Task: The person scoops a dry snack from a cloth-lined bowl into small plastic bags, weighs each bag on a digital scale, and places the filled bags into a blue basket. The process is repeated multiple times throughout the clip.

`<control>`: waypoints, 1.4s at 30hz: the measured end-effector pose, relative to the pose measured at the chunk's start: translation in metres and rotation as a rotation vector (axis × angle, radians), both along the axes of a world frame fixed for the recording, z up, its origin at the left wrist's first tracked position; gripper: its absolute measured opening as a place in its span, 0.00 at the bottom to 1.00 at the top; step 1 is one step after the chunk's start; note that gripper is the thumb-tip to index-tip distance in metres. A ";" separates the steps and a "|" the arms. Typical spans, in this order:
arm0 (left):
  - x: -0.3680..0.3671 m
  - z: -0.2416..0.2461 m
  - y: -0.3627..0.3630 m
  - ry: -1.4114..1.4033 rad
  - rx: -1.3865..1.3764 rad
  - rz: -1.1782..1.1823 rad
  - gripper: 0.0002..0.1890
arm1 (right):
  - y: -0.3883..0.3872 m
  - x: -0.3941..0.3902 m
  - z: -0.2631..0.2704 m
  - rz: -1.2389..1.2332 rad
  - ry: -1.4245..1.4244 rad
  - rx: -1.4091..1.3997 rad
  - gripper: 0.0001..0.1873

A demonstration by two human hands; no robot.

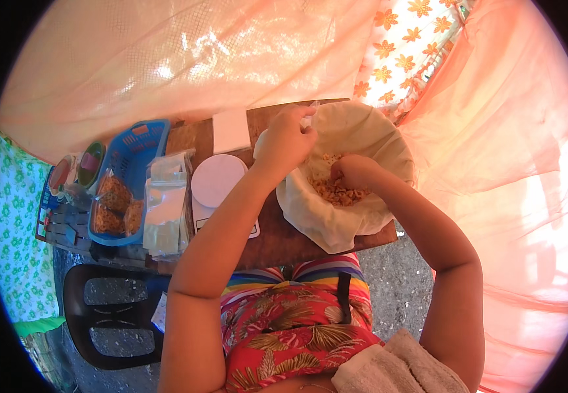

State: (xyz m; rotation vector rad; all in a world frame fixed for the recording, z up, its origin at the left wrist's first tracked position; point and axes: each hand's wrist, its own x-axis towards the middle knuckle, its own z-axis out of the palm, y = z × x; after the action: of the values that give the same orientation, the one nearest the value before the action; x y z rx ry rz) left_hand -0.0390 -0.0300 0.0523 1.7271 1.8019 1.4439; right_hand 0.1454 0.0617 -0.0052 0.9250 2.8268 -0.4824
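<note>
My left hand (291, 135) pinches a clear plastic bag (312, 112) above the left rim of a large cloth-lined bowl (382, 127). Most of that bag is hidden behind my fingers. Inside the bowl lies a small heap of brown, crisp snack pieces (343, 194). My right hand (355, 172) reaches into the heap with its fingers curled, and whether it grips any pieces is hidden. A white digital kitchen scale (219, 181) with a round platform stands left of the bowl, partly behind my left forearm.
Left of the scale lies a stack of clear zip bags (166, 206). Beyond it, a blue plastic basket (158, 132) holds several filled snack bags (112, 196). A white square (230, 130) lies behind the scale on the wooden table (274, 245). A dark plastic chair (75, 314) stands at lower left; cloth sheets hang around.
</note>
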 end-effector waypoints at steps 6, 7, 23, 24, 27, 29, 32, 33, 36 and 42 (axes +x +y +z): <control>0.006 -0.003 -0.004 -0.019 0.013 -0.053 0.19 | 0.017 0.000 0.009 -0.085 0.068 -0.267 0.12; 0.006 -0.003 -0.003 -0.025 0.016 -0.057 0.19 | 0.019 -0.003 0.010 -0.069 0.109 -0.330 0.12; -0.001 -0.012 -0.007 0.003 0.017 -0.053 0.18 | -0.002 -0.016 0.015 0.015 0.021 -0.283 0.08; 0.000 -0.014 -0.006 0.005 0.022 -0.057 0.18 | 0.002 -0.008 0.027 -0.031 0.117 -0.335 0.08; 0.004 -0.014 -0.004 -0.013 0.038 -0.082 0.18 | 0.014 0.009 0.072 -0.277 0.477 -0.519 0.09; 0.010 -0.010 -0.006 -0.006 0.008 -0.089 0.18 | 0.014 0.012 0.101 -0.348 0.629 -0.498 0.08; 0.019 -0.003 -0.007 0.035 -0.068 -0.066 0.18 | 0.003 0.004 0.128 -0.220 0.658 -0.439 0.08; 0.021 0.000 -0.007 0.041 -0.079 -0.048 0.18 | -0.001 -0.002 0.131 -0.273 0.595 -0.375 0.08; 0.021 0.003 -0.006 0.111 -0.051 -0.007 0.18 | -0.009 -0.016 0.130 -0.194 0.551 -0.278 0.09; 0.014 -0.004 -0.007 -0.026 -0.099 -0.016 0.18 | -0.010 -0.023 0.113 -0.243 0.566 -0.310 0.11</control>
State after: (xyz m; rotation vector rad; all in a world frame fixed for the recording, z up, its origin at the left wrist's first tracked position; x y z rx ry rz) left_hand -0.0247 -0.0366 0.0478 1.6630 1.8105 1.3404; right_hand 0.1221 0.0515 0.1081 1.2246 2.9671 -1.3633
